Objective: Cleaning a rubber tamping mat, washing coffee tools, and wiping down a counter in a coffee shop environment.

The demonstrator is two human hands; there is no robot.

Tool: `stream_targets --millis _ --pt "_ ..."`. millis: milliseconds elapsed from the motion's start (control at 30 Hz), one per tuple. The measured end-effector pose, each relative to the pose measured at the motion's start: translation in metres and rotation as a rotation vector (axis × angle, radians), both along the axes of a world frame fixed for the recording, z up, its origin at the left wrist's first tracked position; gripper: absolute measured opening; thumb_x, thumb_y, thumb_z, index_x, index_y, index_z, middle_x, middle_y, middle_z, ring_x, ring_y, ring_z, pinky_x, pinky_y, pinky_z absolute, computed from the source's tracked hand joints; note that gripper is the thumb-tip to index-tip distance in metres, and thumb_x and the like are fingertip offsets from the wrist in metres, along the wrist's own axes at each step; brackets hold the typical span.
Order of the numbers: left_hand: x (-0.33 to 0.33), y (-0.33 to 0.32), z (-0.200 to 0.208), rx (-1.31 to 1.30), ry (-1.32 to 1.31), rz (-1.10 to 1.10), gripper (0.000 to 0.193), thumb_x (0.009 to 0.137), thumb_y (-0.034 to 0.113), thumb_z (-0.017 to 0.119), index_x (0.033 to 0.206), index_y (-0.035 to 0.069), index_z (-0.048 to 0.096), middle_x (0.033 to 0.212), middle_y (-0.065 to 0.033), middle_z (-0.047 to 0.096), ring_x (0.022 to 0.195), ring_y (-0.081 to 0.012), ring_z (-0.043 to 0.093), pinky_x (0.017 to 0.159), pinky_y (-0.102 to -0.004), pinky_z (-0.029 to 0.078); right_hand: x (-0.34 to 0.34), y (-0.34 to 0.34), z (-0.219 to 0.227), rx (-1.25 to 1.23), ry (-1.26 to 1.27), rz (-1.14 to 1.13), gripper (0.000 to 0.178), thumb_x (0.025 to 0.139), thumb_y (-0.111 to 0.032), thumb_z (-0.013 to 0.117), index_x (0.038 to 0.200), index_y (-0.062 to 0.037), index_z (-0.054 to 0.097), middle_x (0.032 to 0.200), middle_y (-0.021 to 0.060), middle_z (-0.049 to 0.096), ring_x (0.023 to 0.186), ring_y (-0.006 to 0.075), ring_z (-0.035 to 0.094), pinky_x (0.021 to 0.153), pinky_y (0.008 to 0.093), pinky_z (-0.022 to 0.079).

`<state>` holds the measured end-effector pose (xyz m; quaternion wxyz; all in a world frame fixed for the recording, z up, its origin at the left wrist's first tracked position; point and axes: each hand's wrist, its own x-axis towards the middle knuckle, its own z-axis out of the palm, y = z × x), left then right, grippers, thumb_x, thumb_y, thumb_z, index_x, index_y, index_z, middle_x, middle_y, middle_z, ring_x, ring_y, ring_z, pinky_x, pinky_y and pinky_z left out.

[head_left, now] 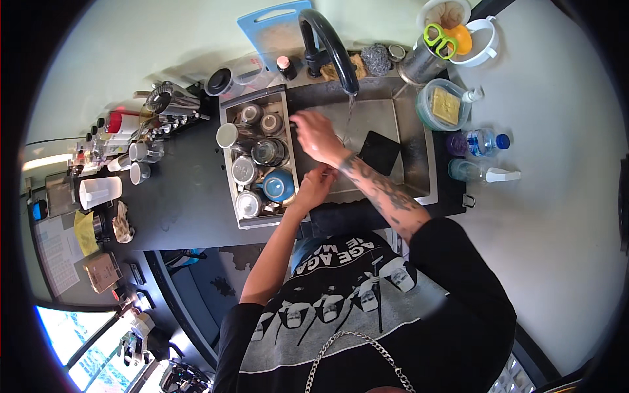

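My right hand (316, 139) is over the left side of the metal sink (337, 111), its fingers pointing left toward the drying rack and nothing visible in them. Below it, my left hand (316, 186) is near the sink's front left corner. Its fingers are bent together close under my right wrist, which partly hides them; what they hold, if anything, does not show. A thin stream of water falls from the black faucet (327, 46) just right of my right hand. A flat black square piece (380, 153) lies in the sink's right half.
The rack (289, 121) left of the basin holds several upturned cups, among them a blue cup (278, 185). Behind stand a blue cutting board (275, 33) and a steel scrubber (375, 59). On the right are a sponge tub (445, 106), a water bottle (486, 142) and a spray bottle (468, 171).
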<state>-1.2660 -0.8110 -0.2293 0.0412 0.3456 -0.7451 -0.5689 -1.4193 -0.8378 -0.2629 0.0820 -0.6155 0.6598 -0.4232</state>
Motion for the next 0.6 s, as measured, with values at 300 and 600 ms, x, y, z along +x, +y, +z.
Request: stream_targets --millis 300,600 --pt "-0.009 -0.005 -0.032 0.252 -0.022 0.158 0.031 0.109 0.022 0.060 0.124 -0.003 0.069 0.103 -0.0148 0.080 0.095 -0.0210 0.079 0.084 -0.0345 0.060 -0.141 0.158 -0.095 1.474 -0.004 -0.364 0.061 0.097 -0.046 0.073 0.125 0.0079 0.070 0.130 0.0273 0.071 0.127 0.0396 0.067 0.106 0.0471 0.055" --pt "-0.035 0.000 -0.041 0.412 -0.131 0.095 0.041 0.111 0.035 0.060 0.133 0.001 0.066 0.117 -0.0096 0.075 0.106 -0.0180 0.073 0.091 -0.0315 0.058 -0.155 0.153 -0.112 0.884 -0.294 -0.617 0.050 0.094 -0.031 0.077 0.131 0.0008 0.064 0.119 0.0303 0.072 0.115 0.0469 0.069 0.096 0.0507 0.055"
